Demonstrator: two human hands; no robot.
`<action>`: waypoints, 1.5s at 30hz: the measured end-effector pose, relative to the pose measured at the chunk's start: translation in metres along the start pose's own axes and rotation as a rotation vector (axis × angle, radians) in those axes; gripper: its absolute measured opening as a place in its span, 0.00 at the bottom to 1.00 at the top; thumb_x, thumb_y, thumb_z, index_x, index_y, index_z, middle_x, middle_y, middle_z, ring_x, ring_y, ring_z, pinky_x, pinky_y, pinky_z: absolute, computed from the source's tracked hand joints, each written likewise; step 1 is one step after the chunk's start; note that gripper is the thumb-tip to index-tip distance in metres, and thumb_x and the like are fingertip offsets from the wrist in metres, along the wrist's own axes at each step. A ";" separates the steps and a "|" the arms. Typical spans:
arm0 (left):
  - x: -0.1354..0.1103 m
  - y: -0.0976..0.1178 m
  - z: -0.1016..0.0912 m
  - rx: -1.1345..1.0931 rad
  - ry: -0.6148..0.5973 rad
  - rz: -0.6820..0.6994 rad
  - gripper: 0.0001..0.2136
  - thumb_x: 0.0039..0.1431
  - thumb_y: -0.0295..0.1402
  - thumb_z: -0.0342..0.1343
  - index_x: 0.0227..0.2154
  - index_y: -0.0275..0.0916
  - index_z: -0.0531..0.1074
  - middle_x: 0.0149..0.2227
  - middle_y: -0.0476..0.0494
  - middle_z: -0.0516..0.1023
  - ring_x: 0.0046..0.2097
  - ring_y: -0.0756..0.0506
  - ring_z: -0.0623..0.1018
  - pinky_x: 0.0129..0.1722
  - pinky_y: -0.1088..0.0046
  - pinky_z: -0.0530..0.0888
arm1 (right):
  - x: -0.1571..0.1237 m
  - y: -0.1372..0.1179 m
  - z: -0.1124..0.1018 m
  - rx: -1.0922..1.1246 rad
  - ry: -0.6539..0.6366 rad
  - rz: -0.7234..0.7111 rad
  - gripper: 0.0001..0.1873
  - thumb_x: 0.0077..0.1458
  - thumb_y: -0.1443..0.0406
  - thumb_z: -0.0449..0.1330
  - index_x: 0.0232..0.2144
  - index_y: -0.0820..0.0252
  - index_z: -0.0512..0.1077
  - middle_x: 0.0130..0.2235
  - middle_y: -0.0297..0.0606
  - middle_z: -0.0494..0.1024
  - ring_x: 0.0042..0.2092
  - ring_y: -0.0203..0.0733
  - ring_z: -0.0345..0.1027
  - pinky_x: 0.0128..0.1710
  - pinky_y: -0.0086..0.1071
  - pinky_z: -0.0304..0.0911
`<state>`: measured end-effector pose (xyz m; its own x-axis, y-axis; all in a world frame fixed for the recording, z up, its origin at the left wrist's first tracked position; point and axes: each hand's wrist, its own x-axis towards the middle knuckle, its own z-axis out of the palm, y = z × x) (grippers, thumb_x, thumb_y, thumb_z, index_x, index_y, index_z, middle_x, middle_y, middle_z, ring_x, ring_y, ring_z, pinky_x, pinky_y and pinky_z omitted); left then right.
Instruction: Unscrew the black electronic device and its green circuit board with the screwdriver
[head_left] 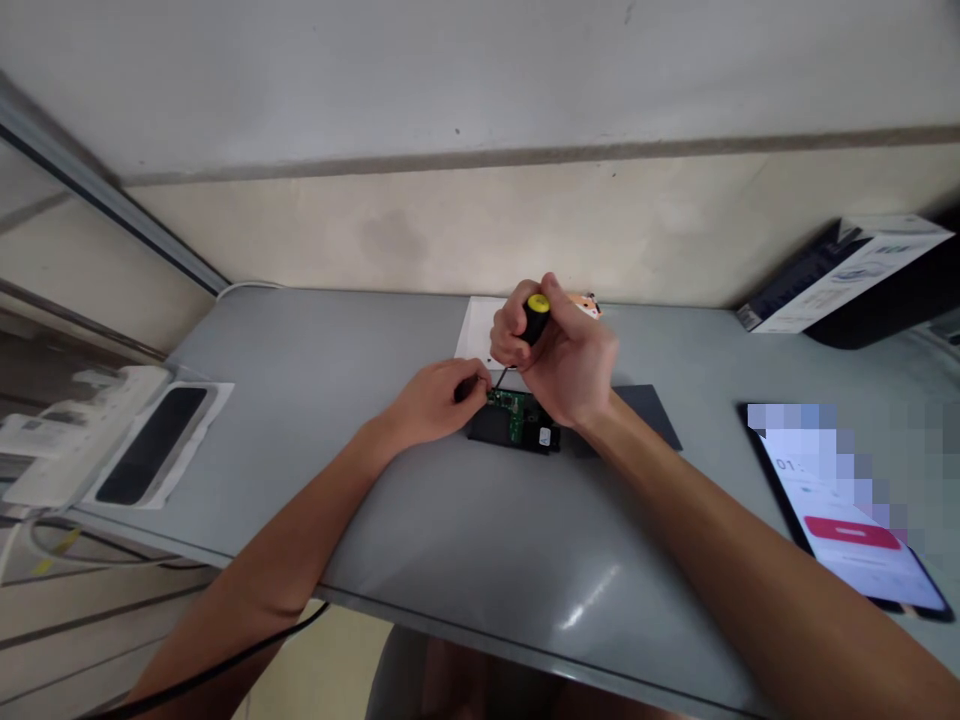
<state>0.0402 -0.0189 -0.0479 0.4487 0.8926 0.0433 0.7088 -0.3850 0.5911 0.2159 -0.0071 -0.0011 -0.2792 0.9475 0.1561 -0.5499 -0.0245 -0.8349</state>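
Observation:
My right hand [562,350] is wrapped round the handle of a screwdriver [535,318], black with a yellow end cap. Its thin shaft slants down to the far left corner of an open electronic device [514,420]. Green circuit board, black casing and a small white label show on the device, which lies flat on the table. My left hand [439,400] is closed at that same corner, thumb and fingers pinched near the screwdriver tip; whether they grip the device's edge or something small is hidden. Partly under my right wrist lies a flat dark grey panel [649,415].
White paper [474,330] and a small orange figure [589,303] lie behind my hands. A lit tablet [847,520] is at the right, with a box [847,275] behind it. A phone [154,445] and a white power strip [90,440] sit left. A black cable [225,655] crosses my left arm.

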 end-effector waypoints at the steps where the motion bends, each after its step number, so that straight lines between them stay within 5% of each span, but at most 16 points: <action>1: 0.000 0.000 0.000 -0.002 0.002 0.000 0.09 0.64 0.33 0.49 0.35 0.41 0.74 0.31 0.50 0.79 0.33 0.47 0.76 0.36 0.71 0.70 | 0.000 0.000 0.000 0.006 -0.010 -0.005 0.31 0.67 0.41 0.53 0.22 0.54 0.58 0.21 0.29 0.53 0.22 0.34 0.47 0.22 0.32 0.51; 45: 0.001 0.000 -0.001 0.007 0.011 -0.021 0.10 0.64 0.34 0.48 0.33 0.41 0.74 0.30 0.50 0.78 0.32 0.47 0.75 0.34 0.70 0.69 | 0.004 0.002 -0.001 0.055 -0.045 -0.028 0.35 0.65 0.36 0.49 0.21 0.56 0.61 0.24 0.31 0.54 0.23 0.33 0.47 0.23 0.32 0.50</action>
<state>0.0406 -0.0176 -0.0473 0.4282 0.9028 0.0398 0.7215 -0.3681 0.5864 0.2145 -0.0031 -0.0026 -0.2978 0.9327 0.2036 -0.6000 -0.0170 -0.7998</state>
